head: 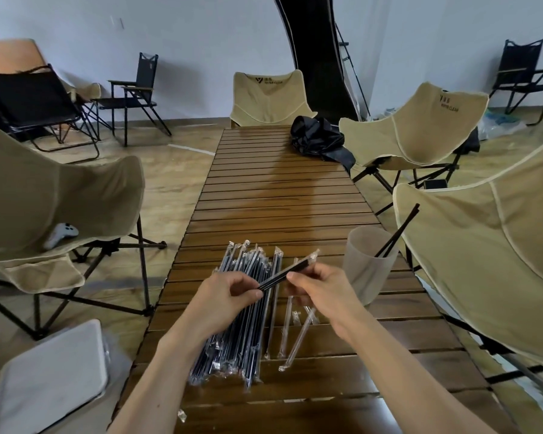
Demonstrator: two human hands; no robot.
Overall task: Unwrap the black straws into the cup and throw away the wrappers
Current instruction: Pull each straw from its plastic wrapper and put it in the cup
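Observation:
A pile of wrapped black straws [232, 321] lies on the slatted wooden table [279, 195] in front of me. Above it I hold one black straw [284, 274] slanting up to the right, its far end still in clear wrapper. My left hand [229, 296] pinches the straw's bare lower end. My right hand [318, 288] pinches the wrapper near the upper end. Empty clear wrappers [297, 336] lie on the table under my right hand. A frosted cup [369, 264] stands to the right with two unwrapped black straws [400, 230] leaning in it.
Beige folding chairs stand around the table: left [54, 195], far end [268, 95], right [496, 255]. A black bag [320, 136] lies at the table's far right. A white bin lid [54, 371] shows at lower left. A wrapper scrap [182, 415] lies near the front edge.

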